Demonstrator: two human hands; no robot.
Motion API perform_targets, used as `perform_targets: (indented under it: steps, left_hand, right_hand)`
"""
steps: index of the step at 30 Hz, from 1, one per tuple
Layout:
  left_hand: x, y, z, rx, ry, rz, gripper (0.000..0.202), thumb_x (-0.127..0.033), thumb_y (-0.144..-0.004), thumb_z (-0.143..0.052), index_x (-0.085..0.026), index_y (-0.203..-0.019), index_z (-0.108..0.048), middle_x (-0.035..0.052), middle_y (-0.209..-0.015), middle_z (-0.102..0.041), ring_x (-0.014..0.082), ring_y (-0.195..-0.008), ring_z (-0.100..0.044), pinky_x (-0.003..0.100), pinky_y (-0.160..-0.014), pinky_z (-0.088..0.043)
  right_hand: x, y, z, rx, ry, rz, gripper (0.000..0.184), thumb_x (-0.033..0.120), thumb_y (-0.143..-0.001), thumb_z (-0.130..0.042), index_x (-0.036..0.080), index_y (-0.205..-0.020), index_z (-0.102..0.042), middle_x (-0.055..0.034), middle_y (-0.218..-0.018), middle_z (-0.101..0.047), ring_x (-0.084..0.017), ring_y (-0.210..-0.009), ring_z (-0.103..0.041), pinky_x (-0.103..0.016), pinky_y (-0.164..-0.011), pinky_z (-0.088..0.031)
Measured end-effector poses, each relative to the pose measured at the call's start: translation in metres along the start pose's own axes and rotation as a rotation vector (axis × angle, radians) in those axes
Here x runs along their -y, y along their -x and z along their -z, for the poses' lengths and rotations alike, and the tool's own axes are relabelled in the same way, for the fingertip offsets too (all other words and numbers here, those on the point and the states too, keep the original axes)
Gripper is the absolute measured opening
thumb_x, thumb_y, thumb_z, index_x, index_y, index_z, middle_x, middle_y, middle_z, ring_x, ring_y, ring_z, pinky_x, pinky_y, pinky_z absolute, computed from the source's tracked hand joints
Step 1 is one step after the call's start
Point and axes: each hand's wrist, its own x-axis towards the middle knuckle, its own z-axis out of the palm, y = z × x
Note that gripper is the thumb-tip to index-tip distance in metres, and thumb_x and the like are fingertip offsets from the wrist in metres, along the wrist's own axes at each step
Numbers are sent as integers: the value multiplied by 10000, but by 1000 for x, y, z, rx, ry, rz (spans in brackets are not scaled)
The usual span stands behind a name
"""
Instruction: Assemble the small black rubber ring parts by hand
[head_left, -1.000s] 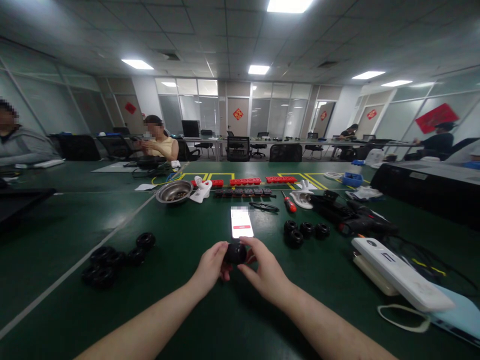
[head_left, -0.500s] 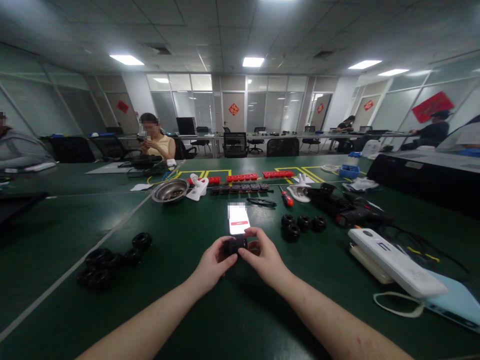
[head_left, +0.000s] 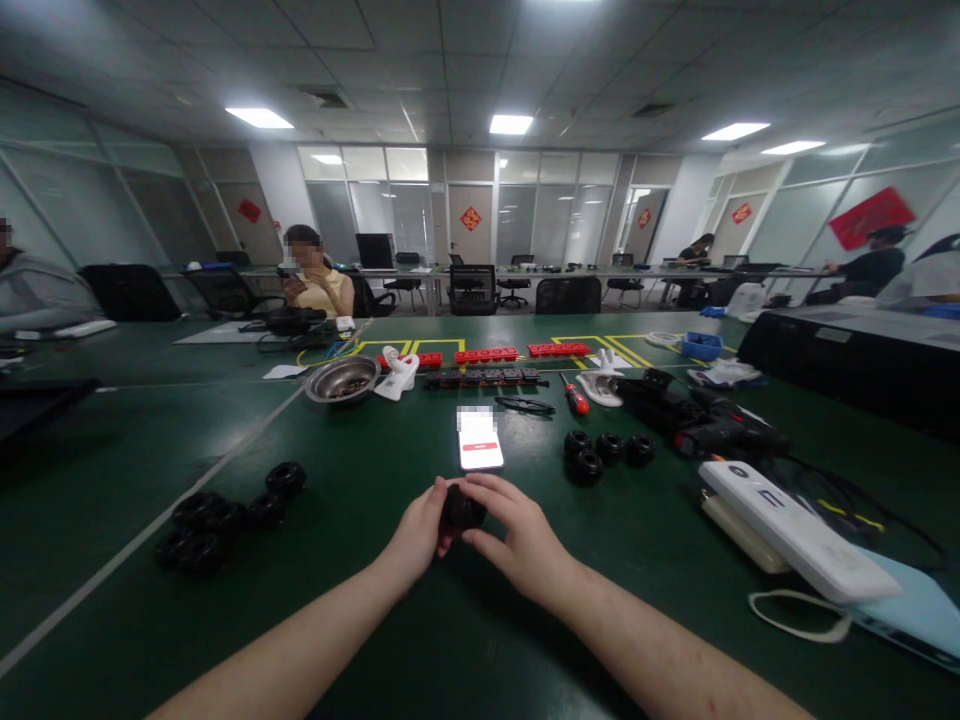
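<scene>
Black part (head_left: 464, 509), underside hidden | left fingers (head_left: 434, 503) clamped on it | right fingers (head_left: 493, 492): cannot tell

A dark green table (head_left: 375, 450) carries, at twelve o'clock, a lit phone (head_left: 480, 450) with red strips (head_left: 486, 356) farther out; a metal bowl (head_left: 319, 378) at eleven; black rings (head_left: 286, 479) clustered at ten and one, a red-handled screwdriver (head_left: 576, 400) beyond the latter

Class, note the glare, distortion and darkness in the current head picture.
Head view: ceiling lights and phone screen glare white; head view: things near the edges look stretched; head view: the black part between left hand and right hand is too dark for detail.
</scene>
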Motion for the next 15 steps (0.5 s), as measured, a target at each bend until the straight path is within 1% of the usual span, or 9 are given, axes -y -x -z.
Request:
perform_targets:
  steps: [2, 3, 5, 7, 8, 10, 12, 13, 15]
  left_hand:
    - [-1, 3, -2, 24, 103, 8, 621, -654, -711, -330, -155, -1052, -469, -44, -493, -498, 74, -323, -407, 168, -313, -295]
    - [-1, 4, -4, 49, 126, 24, 616, -643, -726, -317, -159, -1090, -433, -48, -483, -493, 73, -312, -401, 165, -305, -292]
    - [-1, 6, -5, 90, 126, 48, 615, -644, -733, -292, -143, -1062, -432, -48, -451, -483, 73, -305, -399, 165, -305, -299]
    - [-1, 8, -6, 134, 134, 48, 605, -649, -726, -300, -142, -1029, -432, -37, -469, -497, 80, -335, -429, 177, -328, -333]
    - [-1, 9, -6, 161, 152, 36, 590, -642, -719, -338, -150, -1034, -421, -33, -500, -507, 85, -363, -450, 184, -343, -352]
    - [-3, 11, -5, 220, 190, 4, 553, -583, -698, -465, -174, -1063, -391, -33, -572, -515, 97, -438, -489, 200, -384, -385]
    - [-5, 11, -5, 231, 187, -33, 541, -495, -680, -561, -185, -1081, -374, -37, -614, -511, 100, -490, -503, 212, -425, -402]
    - [-6, 11, -5, 209, 172, -46, 530, -470, -681, -574, -184, -1079, -371, -41, -613, -507, 98, -492, -501, 214, -436, -402]
    - [-7, 10, -4, 155, 148, -59, 496, -478, -700, -544, -182, -1057, -367, -54, -580, -497, 91, -462, -486, 214, -432, -388]
  right_hand:
    - [-3, 0, -1, 13, -25, -12, 471, 160, -739, -573, 279, -1183, -470, -42, -1205, -495, -191, -1095, -456, -356, -937, -374]
    - [-4, 0, -1, 0, -38, -21, 427, 180, -761, -555, 281, -1170, -486, -41, -1191, -510, -189, -1083, -469, -352, -932, -379]
    - [-6, -1, 0, -52, -48, -48, 314, 212, -795, -515, 274, -1100, -553, -42, -1142, -546, -183, -1046, -496, -340, -912, -393]
    - [-7, -2, 2, -123, -39, -80, 257, 221, -806, -496, 268, -1038, -597, -44, -1081, -567, -179, -995, -518, -328, -868, -419]
    - [-7, -2, 2, -158, -35, -102, 261, 219, -799, -503, 266, -1039, -594, -44, -1045, -571, -175, -945, -534, -320, -823, -441]
    - [-8, -4, 4, -201, -47, -160, 341, 214, -766, -538, 266, -1103, -543, -39, -959, -572, -158, -805, -553, -300, -706, -477]
    - [-8, -5, 5, -209, -85, -207, 433, 211, -729, -573, 256, -1152, -492, -32, -908, -567, -141, -709, -544, -287, -634, -484]
    - [-9, -6, 5, -203, -115, -209, 457, 206, -711, -589, 251, -1154, -486, -33, -918, -565, -141, -714, -544, -290, -641, -487]
    - [-10, -7, 5, -191, -199, -176, 466, 182, -682, -605, 248, -1131, -500, -43, -1007, -546, -157, -825, -547, -312, -731, -480]
